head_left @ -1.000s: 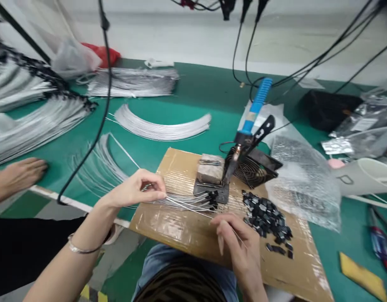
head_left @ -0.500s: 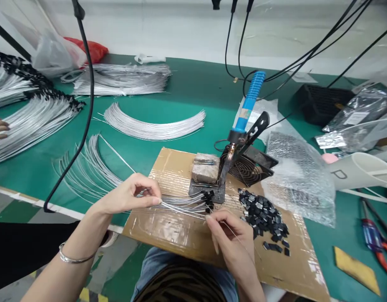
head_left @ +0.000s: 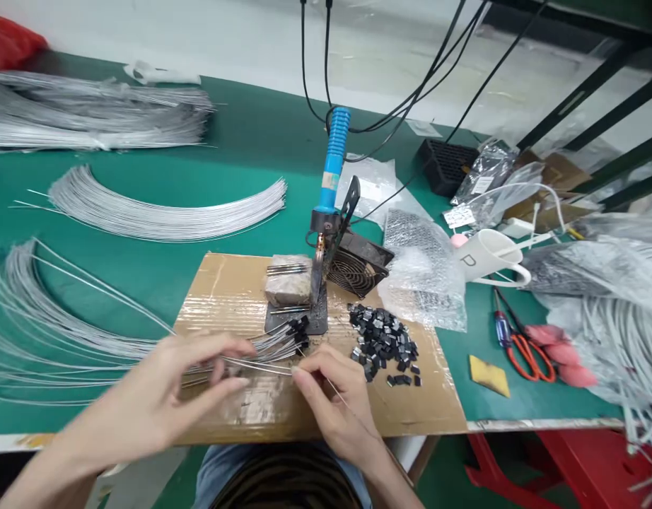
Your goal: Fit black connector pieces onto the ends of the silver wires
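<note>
My left hand (head_left: 185, 385) is over the left part of the cardboard, its thumb and forefinger apart around thin wires without pinching them. My right hand (head_left: 336, 396) pinches the ends of thin wires (head_left: 267, 366) between thumb and forefinger; one strand runs back across the palm. Just beyond lie grey wires (head_left: 276, 345) tipped with black connectors (head_left: 299, 331). Behind them a blue-handled soldering iron (head_left: 335, 152) stands tip down in its holder, beside a pale block (head_left: 288, 286). To the right of my right hand is a heap of small black connectors (head_left: 382, 336).
A cardboard sheet (head_left: 411, 417) covers the front of the green table (head_left: 241, 162). Wire bundles (head_left: 167, 212) lie left and behind. A small fan (head_left: 358, 265), bubble wrap (head_left: 426, 283), a white mug (head_left: 485, 258), a yellow sponge (head_left: 489, 376) and orange-handled scissors (head_left: 530, 359) stand rightward.
The view has swung right, bringing the mug and scissors further in. My left thumb and forefinger have parted from the wires; my right hand keeps its pinch.
</note>
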A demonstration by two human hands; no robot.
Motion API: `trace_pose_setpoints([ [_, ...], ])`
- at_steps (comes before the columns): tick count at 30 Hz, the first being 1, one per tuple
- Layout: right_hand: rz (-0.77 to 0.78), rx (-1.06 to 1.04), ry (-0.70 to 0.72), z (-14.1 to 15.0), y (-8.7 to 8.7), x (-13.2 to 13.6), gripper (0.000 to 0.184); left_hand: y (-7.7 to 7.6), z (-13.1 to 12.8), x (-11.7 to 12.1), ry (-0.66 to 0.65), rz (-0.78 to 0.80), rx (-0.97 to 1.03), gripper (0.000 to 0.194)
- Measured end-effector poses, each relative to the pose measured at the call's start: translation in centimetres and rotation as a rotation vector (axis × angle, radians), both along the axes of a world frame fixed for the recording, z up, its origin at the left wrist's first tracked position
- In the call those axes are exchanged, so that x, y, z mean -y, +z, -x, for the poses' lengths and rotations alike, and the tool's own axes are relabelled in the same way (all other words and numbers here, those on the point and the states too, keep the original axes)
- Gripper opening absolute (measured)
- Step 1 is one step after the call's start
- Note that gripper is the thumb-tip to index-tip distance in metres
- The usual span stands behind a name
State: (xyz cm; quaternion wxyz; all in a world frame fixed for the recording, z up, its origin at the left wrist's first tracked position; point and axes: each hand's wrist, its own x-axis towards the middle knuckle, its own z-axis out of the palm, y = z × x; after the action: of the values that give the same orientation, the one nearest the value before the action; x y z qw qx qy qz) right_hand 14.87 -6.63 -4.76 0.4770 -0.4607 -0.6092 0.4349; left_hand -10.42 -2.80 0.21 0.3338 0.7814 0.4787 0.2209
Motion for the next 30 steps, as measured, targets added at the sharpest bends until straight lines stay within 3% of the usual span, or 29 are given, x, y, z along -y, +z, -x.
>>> trace_pose_setpoints([
  [4, -0.050, 0.036, 0.015, -0.3, 0.0, 0.3, 0.021, -0.1, -4.7, 1.9, -0.090, -0.007, -0.025, 0.024],
  [7, -0.044, 0.071, 0.019, -0.8, 0.0, 0.6, 0.021, -0.3, -6.3, 1.9, -0.100, 0.104, -0.047, 0.024],
  [11, -0.059, 0.090, 0.016, -1.1, -0.2, 0.6, 0.022, -0.5, -6.5, 1.4, -0.045, 0.274, -0.051, 0.026],
  [16, -0.092, 0.047, -0.046, -1.0, -0.3, 0.4, 0.019, -1.2, -6.8, 1.1, 0.032, 0.432, 0.164, 0.032],
  [22, 0.092, -0.061, -0.276, -1.8, -0.4, 0.8, 0.027, -1.3, -7.1, 0.9, 0.138, 0.499, 0.307, 0.032],
  [30, 0.265, -0.317, -0.209, -0.5, -0.1, 1.0, 0.019, -1.2, -7.6, 0.3, 0.179, 0.449, 0.305, 0.025],
])
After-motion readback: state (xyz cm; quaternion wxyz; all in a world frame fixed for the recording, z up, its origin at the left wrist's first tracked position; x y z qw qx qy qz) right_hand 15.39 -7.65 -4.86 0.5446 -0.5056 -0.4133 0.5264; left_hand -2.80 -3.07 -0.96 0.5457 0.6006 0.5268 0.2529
